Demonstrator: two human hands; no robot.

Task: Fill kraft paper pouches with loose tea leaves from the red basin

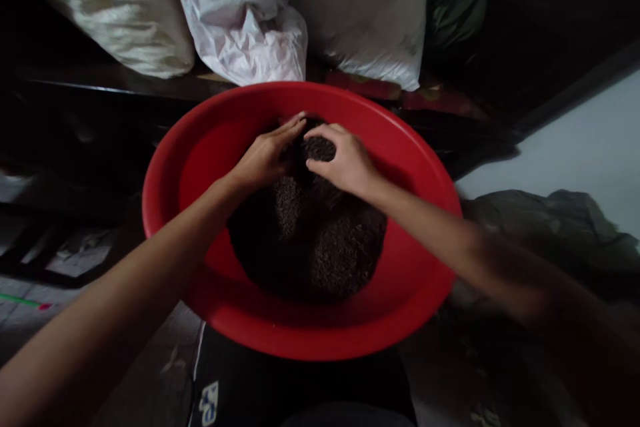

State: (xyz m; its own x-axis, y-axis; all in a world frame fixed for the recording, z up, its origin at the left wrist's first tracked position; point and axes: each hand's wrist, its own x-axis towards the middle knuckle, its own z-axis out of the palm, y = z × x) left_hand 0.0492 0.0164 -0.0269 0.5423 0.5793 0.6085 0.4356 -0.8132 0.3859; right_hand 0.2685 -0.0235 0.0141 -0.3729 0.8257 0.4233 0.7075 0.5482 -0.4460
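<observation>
A large red basin (320, 343) holds a heap of small dark brown pieces (345, 257). Both of my hands are inside it, near the far side of the heap. My left hand (270, 152) curves against the pieces, its fingertips pointing away and to the right; what lies under its palm is hidden. Just to its right, my right hand (345, 159) is curled with thumb and fingers around a clump of the dark pieces. The two hands are close together at the fingertips.
Behind the basin stand a pale sack (130, 13), a crumpled white plastic bag (250, 40) and a larger whitish sack (365, 7). A greenish sack (555, 220) lies at the right. My dark-clothed legs (300, 387) are below the basin.
</observation>
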